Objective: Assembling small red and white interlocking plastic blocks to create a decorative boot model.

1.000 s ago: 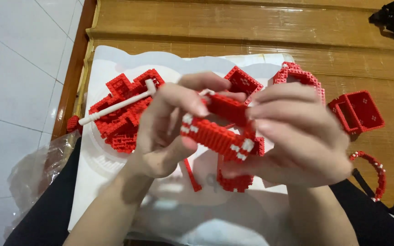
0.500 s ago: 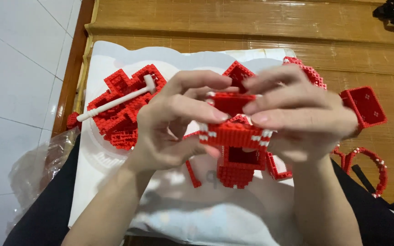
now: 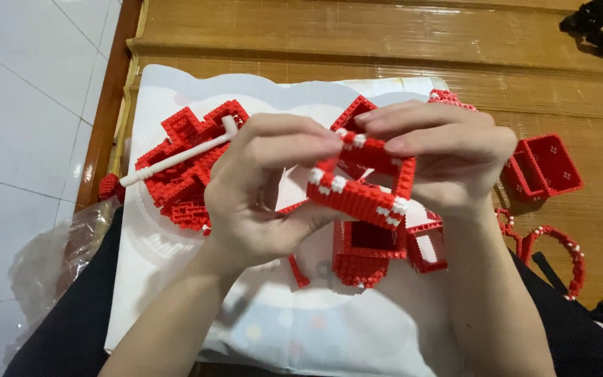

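1. a wooden floor [image 3: 385, 35] carries a white sheet [image 3: 176, 293] under everything.
2. a red brick pile [image 3: 190, 167] lies left on the sheet, a white stick [image 3: 176, 158] across it.
3. the left hand [image 3: 259, 195] and right hand [image 3: 441, 157] hold a red brick frame [image 3: 361, 185] (white studs at its corners) above the sheet, fingers pinching its opposite ends.
4. a red box [image 3: 542, 167] sits right, on the floor.

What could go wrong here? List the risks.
The red-and-white brick frame is held above the sheet only by fingertips of the left hand and right hand; squeezing might pop bricks loose. If dropped, it could hit the red brick box below. Loose bits might roll off the white sheet.
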